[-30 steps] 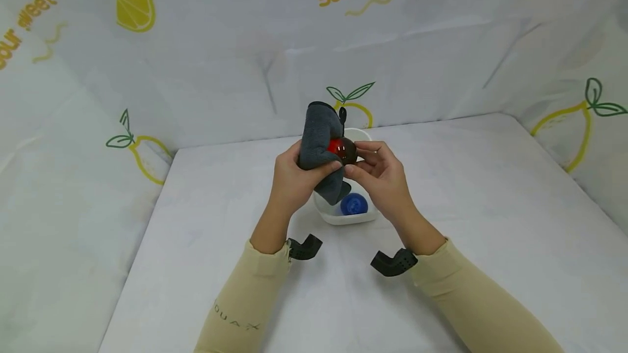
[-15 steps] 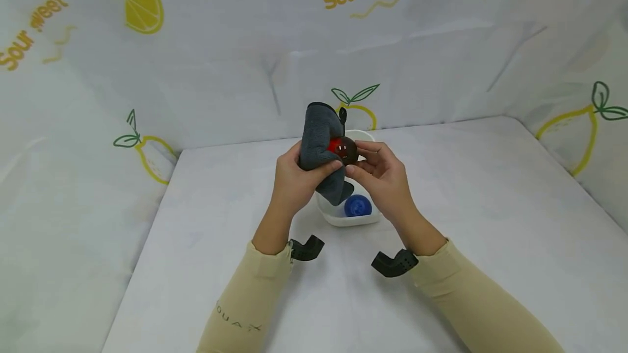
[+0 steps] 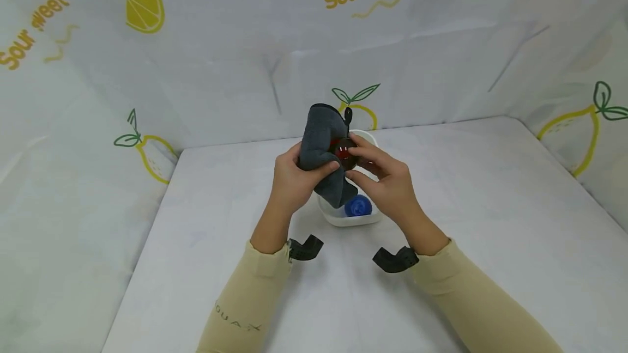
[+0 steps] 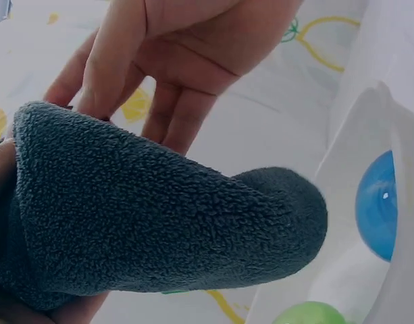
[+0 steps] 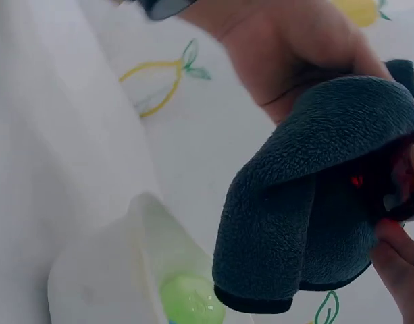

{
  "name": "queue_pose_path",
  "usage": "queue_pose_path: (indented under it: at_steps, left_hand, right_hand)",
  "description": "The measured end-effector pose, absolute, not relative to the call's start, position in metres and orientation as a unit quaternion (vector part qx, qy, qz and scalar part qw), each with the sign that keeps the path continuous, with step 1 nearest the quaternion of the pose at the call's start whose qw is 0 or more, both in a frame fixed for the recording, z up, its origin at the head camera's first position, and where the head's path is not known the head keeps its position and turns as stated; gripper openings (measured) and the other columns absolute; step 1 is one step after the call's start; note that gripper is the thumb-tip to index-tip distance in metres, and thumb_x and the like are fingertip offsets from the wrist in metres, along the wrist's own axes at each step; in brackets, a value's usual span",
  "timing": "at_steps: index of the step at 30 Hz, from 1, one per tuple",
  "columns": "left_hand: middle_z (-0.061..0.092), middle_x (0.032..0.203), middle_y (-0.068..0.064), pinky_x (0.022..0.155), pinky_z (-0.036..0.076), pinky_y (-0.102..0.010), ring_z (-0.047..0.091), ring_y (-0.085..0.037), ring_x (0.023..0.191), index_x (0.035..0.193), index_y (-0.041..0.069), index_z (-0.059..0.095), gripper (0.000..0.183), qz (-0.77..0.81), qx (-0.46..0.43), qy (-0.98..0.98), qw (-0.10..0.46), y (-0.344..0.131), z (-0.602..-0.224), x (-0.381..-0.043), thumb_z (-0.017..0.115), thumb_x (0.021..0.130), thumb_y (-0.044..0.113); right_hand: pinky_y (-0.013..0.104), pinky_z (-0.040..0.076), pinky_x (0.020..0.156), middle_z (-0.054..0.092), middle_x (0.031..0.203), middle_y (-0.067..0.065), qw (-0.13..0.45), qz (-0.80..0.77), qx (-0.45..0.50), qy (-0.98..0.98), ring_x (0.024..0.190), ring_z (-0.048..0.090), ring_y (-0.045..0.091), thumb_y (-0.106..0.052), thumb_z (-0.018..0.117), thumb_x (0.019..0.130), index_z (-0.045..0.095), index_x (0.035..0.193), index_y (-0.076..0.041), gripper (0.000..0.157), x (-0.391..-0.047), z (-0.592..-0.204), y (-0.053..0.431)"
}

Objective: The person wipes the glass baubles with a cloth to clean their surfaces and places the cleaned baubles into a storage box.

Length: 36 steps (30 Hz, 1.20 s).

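Note:
My left hand (image 3: 293, 178) grips a folded dark grey towel (image 3: 318, 143), its thumb lying across the front. Partly wrapped in the towel is a shiny red and dark brown ball (image 3: 346, 162). My right hand (image 3: 390, 178) pinches that ball from the right, fingers over its top and thumb below. A short black loop (image 3: 348, 116) rises at the towel's upper edge. Plush towel fabric (image 4: 159, 209) fills much of the left wrist view. In the right wrist view the towel (image 5: 261, 229) hangs folded, and the ball is mostly hidden.
Below and behind the hands stands a white tub (image 3: 350, 223) on the white-covered table (image 3: 221, 206). It holds a blue ball (image 3: 358, 206) and a green ball (image 4: 311, 314). A lemon-printed white sheet (image 3: 221, 70) hangs behind the table.
My right fingers have slid up and over the ball, and its red patch has shifted. The towel has tilted slightly to the right. My left hand keeps its grip.

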<state>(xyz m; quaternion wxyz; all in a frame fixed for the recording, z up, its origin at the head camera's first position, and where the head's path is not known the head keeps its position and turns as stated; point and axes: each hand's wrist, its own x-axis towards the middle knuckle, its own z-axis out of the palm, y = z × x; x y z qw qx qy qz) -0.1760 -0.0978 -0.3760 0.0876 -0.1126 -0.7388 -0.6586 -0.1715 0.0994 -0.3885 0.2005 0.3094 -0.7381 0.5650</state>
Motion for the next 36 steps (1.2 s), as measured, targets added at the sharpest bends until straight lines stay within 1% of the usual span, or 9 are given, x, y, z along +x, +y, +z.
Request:
queue_pose_path:
  at_steps: [3,7,15,19,22,26,28,32,36]
  left_hand:
    - [0.071,0.112,-0.012,0.085,0.059,-0.037,0.070,-0.023,0.101,0.119,0.004,0.067,0.042,-0.672,-0.111,-0.724,0.106,-0.100,-0.376,-0.176,0.082,0.081,0.016]
    - [0.070,0.112,-0.014,0.085,0.059,-0.038,0.069,-0.024,0.101,0.117,0.002,0.067,0.041,-0.690,-0.112,-0.706,0.115,-0.101,-0.376,-0.176,0.082,0.081,0.013]
    - [0.071,0.108,-0.013,0.083,0.059,-0.038,0.069,-0.023,0.097,0.115,0.004,0.068,0.041,-0.685,-0.121,-0.714,0.084,-0.100,-0.377,-0.176,0.084,0.079,0.014]
    - [0.072,0.108,-0.007,0.084,0.059,-0.037,0.069,-0.020,0.097,0.115,0.010,0.068,0.044,-0.664,-0.112,-0.736,0.063,-0.097,-0.378,-0.176,0.085,0.078,0.025]
    - [0.071,0.108,-0.003,0.084,0.058,-0.037,0.069,-0.018,0.097,0.116,0.013,0.067,0.047,-0.655,-0.102,-0.746,0.060,-0.095,-0.380,-0.175,0.086,0.077,0.031]
    - [0.072,0.107,-0.002,0.083,0.059,-0.036,0.069,-0.017,0.095,0.117,0.014,0.066,0.051,-0.650,-0.094,-0.752,0.055,-0.090,-0.383,-0.176,0.085,0.076,0.038]
    - [0.072,0.107,-0.003,0.082,0.059,-0.035,0.069,-0.017,0.094,0.117,0.014,0.066,0.051,-0.651,-0.090,-0.752,0.051,-0.089,-0.383,-0.176,0.085,0.076,0.039]
    - [0.071,0.107,-0.005,0.082,0.059,-0.036,0.070,-0.019,0.095,0.117,0.012,0.067,0.047,-0.657,-0.093,-0.747,0.052,-0.092,-0.382,-0.175,0.084,0.078,0.032]
    - [0.071,0.106,-0.009,0.082,0.059,-0.037,0.070,-0.021,0.095,0.115,0.008,0.068,0.041,-0.663,-0.111,-0.738,0.062,-0.094,-0.378,-0.173,0.083,0.080,0.023]
  right_hand:
    - [0.029,0.051,0.097,0.054,0.144,0.009,0.127,0.674,0.308,-0.659,0.133,0.052,0.021,0.016,0.065,0.085,0.064,0.126,0.001,0.044,-0.172,-0.388,0.102]
    - [0.031,0.046,0.104,0.049,0.149,0.004,0.045,0.758,0.310,-0.573,0.141,0.042,0.021,0.011,0.056,0.093,0.063,0.132,-0.011,0.045,-0.173,-0.390,0.104]
    - [0.027,0.053,0.096,0.053,0.141,0.008,-0.027,0.780,0.194,-0.595,0.115,0.061,0.015,-0.005,0.065,0.094,0.046,0.147,-0.009,0.057,-0.175,-0.389,0.105]
    - [0.024,0.055,0.090,0.058,0.135,0.017,0.011,0.685,0.197,-0.702,0.110,0.066,0.011,-0.009,0.068,0.093,0.047,0.146,-0.010,0.057,-0.175,-0.391,0.105]
    - [0.020,0.055,0.086,0.063,0.128,0.018,0.092,0.597,0.237,-0.761,0.101,0.070,0.013,-0.002,0.071,0.089,0.051,0.144,-0.012,0.060,-0.175,-0.392,0.104]
    - [0.016,0.053,0.087,0.060,0.130,0.016,0.223,0.480,0.298,-0.795,0.099,0.069,0.023,0.007,0.074,0.082,0.061,0.135,-0.009,0.056,-0.175,-0.393,0.101]
    - [0.015,0.051,0.091,0.056,0.133,0.017,0.258,0.450,0.325,-0.791,0.101,0.068,0.027,0.010,0.073,0.080,0.064,0.131,-0.006,0.054,-0.175,-0.392,0.101]
    - [0.014,0.050,0.088,0.054,0.132,0.019,0.232,0.490,0.349,-0.764,0.098,0.066,0.022,0.014,0.069,0.082,0.066,0.125,0.000,0.045,-0.175,-0.387,0.106]
    - [0.019,0.055,0.083,0.056,0.128,0.016,0.113,0.619,0.292,-0.720,0.092,0.067,0.013,0.011,0.069,0.085,0.059,0.133,0.001,0.050,-0.175,-0.384,0.112]
